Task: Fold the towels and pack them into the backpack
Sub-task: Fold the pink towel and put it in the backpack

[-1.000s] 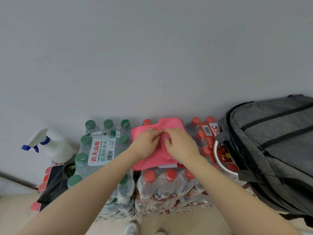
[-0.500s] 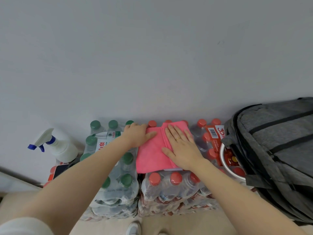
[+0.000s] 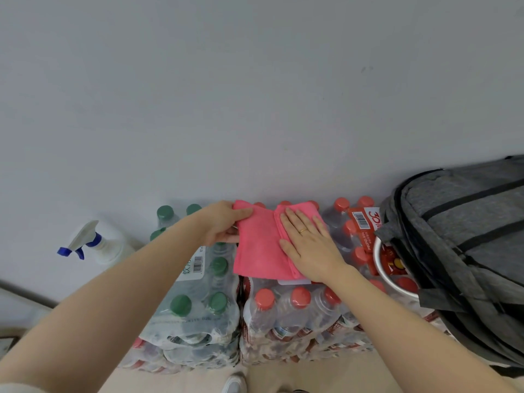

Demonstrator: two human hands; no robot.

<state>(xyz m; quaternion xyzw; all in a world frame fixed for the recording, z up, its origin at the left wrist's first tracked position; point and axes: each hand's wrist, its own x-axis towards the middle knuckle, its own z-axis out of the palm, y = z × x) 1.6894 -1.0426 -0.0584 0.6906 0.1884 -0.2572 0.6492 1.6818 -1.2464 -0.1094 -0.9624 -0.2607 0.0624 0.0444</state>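
Folding is the step in hand: a pink towel lies on top of the red-capped bottle pack, along its far edge by the wall and overlapping the seam with the green-capped bottle pack. The right hand lies flat and spread on the towel's doubled right part, pinning it. The left hand pinches the towel's far left corner between thumb and fingers. The grey backpack stands at the right end of the packs, its mouth facing the towel. Next, likely, the left corner gets carried over toward the right hand, keeping the edges aligned on the bumpy caps.
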